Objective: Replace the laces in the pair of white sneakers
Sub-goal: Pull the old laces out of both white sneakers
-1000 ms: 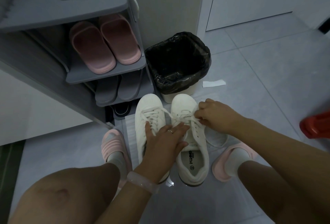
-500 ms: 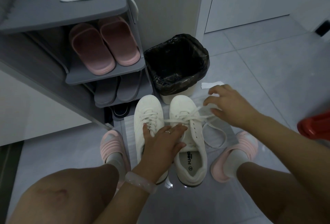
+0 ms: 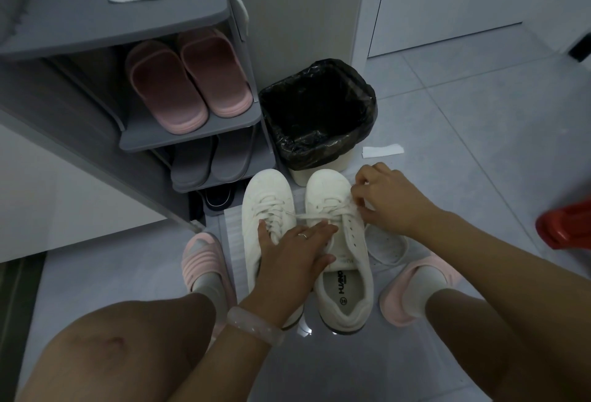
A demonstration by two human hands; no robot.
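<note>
The two sneakers [image 3: 307,235] were set side by side on the floor — steadied by the flat left hand [image 3: 294,257]. The lace [image 3: 323,216] was pinched by the right hand [image 3: 388,201] — unthreading seemed underway; another eyelet pull was called for.

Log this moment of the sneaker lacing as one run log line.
step: unlacing | left hand: flat, pressing both sneakers | right hand: pinching lace at right sneaker | left sneaker: laced
</note>
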